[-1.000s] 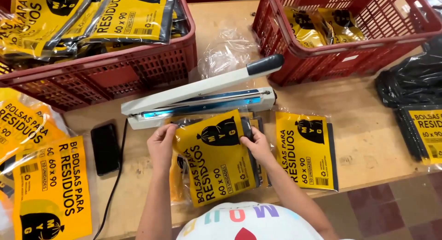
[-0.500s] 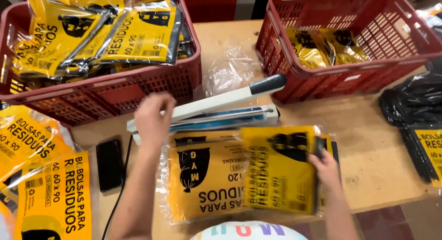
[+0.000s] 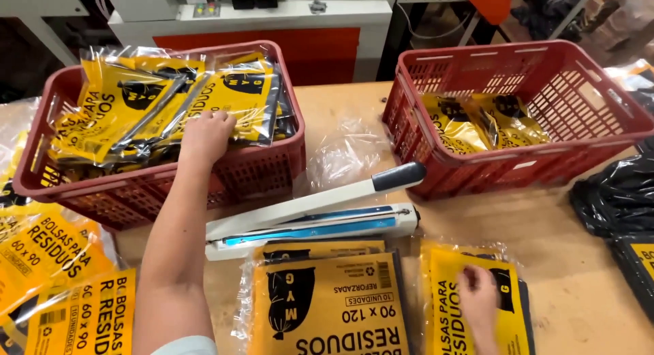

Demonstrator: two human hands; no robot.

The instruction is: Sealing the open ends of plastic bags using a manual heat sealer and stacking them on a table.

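Bare table strip right of the heat sealer (image 3: 313,219), red crates (image 3: 518,103) walling behind it, yellow packets (image 3: 327,304) crowding before it

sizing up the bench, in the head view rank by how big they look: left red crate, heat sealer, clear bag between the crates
1. left red crate
2. heat sealer, long but slim
3. clear bag, smallest, though crumpled and partly hidden behind the sealer handle

Left hand rests in the crate.

bare forearms, no gloves or rings on the hands, pale short sleeve edge
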